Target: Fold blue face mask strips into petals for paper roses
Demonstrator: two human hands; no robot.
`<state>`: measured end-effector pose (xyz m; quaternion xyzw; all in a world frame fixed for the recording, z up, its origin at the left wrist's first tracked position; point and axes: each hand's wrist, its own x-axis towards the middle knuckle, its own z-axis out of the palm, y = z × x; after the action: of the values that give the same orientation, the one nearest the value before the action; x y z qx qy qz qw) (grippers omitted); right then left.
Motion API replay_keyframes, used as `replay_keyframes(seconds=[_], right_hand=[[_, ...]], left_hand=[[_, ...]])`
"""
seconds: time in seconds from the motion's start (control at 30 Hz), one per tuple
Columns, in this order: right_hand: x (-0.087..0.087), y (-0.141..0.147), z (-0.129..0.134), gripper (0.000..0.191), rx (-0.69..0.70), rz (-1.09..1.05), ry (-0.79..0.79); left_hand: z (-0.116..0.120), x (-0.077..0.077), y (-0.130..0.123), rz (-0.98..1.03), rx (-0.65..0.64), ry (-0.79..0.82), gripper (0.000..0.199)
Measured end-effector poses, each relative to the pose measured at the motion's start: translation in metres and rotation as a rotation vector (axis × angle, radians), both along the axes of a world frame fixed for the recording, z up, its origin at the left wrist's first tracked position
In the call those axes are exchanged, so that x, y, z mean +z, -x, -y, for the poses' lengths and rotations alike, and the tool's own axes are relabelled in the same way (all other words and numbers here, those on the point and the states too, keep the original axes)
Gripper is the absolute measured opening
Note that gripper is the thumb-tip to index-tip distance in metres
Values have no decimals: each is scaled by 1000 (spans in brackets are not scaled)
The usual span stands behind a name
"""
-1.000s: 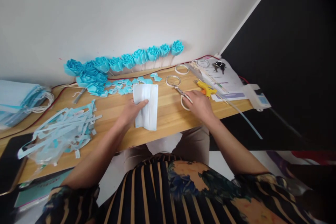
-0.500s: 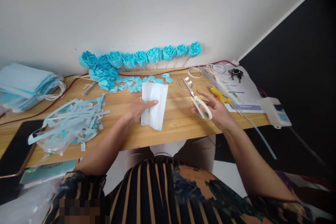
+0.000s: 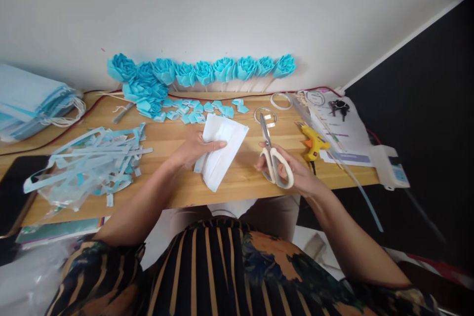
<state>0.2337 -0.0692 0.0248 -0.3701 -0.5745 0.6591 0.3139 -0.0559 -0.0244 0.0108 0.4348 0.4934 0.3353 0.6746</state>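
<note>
My left hand (image 3: 196, 149) pinches a pale blue-white face mask (image 3: 222, 150), thumb on top, holding it tilted above the wooden table. No ear loops show on this mask. In my right hand (image 3: 285, 165) are scissors (image 3: 276, 168) with cream handles, fingers at the loops and blades pointing away from me. The blades look closed, apart from the mask and to its right. Small cut blue pieces (image 3: 200, 108) lie just beyond the mask. The fingers under the mask are hidden.
Blue handmade flowers (image 3: 205, 73) line the wall. Cut strips (image 3: 92, 158), a phone (image 3: 20, 192) and stacked masks (image 3: 33, 101) lie left. To the right are tape rolls (image 3: 281, 101), a yellow glue gun (image 3: 314, 142), keys (image 3: 339, 107), paper (image 3: 357, 131) and a white box (image 3: 390, 168).
The mask has turned clockwise in my left hand. My right hand has moved slightly left and nearer my body, and the scissors have turned, blades more upright in view.
</note>
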Motion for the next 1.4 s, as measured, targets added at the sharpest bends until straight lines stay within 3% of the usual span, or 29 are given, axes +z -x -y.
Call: replay_keyframes(seconds=[0.27, 0.47, 0.7, 0.9, 1.4], right_hand=[[-2, 14, 6, 66, -44, -200, 147], [-8, 21, 3, 85, 11, -365, 130], [7, 9, -3, 75, -15, 117, -18], [21, 13, -6, 64, 49, 189, -16], [36, 23, -20, 53, 131, 328, -67]], left_hand=[[1, 3, 4, -38, -67, -32, 52], [2, 6, 4, -31, -154, 10, 47], [-1, 2, 4, -77, -133, -40, 48], [-3, -3, 5, -146, -128, -106, 44], [0, 8, 4, -167, -150, -136, 46]])
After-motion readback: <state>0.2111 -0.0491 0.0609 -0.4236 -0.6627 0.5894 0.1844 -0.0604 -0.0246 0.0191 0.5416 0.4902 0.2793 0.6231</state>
